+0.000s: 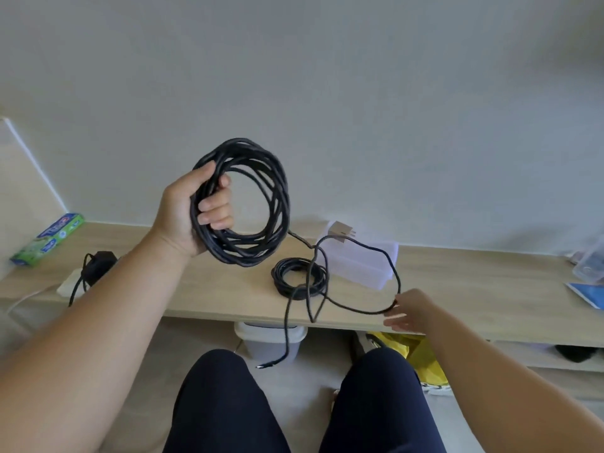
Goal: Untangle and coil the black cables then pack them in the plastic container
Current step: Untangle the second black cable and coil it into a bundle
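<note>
My left hand (192, 207) grips a large coil of black cable (261, 178) held up above the wooden shelf (457, 282). A loose strand (366, 246) runs from that coil across the shelf to my right hand (408, 308), which pinches it near the shelf's front edge. A smaller black coil (299, 277) lies flat on the shelf. Another loose end hangs over the edge, its plug (263, 366) dangling between my knees. The clear plastic container (362, 266) sits behind the small coil, with a white charger (341, 231) at its far corner.
A green and blue box (49, 238) lies at the shelf's left end, beside a black adapter (98, 264) on a white power strip. A clear box (591, 266) and blue booklet sit far right. A grey bin (269, 341) and yellow bag (421, 354) stand under the shelf.
</note>
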{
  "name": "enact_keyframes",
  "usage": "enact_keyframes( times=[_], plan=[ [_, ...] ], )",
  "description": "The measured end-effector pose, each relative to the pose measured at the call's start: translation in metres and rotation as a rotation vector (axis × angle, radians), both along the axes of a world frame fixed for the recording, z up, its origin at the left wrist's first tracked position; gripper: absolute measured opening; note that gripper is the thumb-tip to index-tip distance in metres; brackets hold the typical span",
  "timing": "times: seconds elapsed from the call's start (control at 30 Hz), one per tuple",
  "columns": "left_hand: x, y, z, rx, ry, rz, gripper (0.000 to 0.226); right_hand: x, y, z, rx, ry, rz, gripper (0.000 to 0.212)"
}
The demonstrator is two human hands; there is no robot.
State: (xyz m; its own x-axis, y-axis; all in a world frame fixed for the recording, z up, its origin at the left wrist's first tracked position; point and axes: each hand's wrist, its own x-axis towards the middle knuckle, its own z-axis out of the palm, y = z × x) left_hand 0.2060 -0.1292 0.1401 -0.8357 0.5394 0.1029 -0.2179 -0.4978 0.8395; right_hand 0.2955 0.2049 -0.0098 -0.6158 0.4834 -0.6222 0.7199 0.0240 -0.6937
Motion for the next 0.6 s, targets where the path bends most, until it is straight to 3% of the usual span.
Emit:
enact_keyframes(
  times=[0.1, 0.17, 0.27, 0.4, 0.5, 0.57, 0.6],
  plan=[
    [0.015, 0.024, 0.001, -0.083, -0.028, 0.031, 0.023, -0.005, -0.010, 0.009, 0.084, 0.057, 0.048, 0.028],
    [0.026, 0.042, -0.005, -0.123, -0.032, 0.014, 0.023, -0.010, -0.034, 0.021, -0.061, 0.137, 0.104, 0.029],
    [0.037, 0.058, -0.011, -0.087, -0.050, -0.052, 0.022, -0.015, -0.075, 0.026, -0.208, 0.125, 0.276, 0.047],
    [0.041, 0.064, -0.004, -0.060, -0.028, -0.099, 0.022, -0.019, -0.107, 0.015, -0.090, 0.173, 0.440, 0.042],
    [0.038, 0.060, -0.005, -0.191, -0.022, -0.062, 0.020, -0.022, -0.108, 0.018, 0.087, 0.382, 0.313, 0.028],
    [0.036, 0.055, -0.013, -0.276, -0.046, -0.046, 0.020, -0.019, -0.102, 0.025, 0.226, 0.522, 0.289, 0.039],
    [0.035, 0.053, -0.016, -0.294, -0.063, -0.049, 0.020, -0.018, -0.099, 0.030, 0.200, 0.577, 0.334, 0.047]
  ],
)
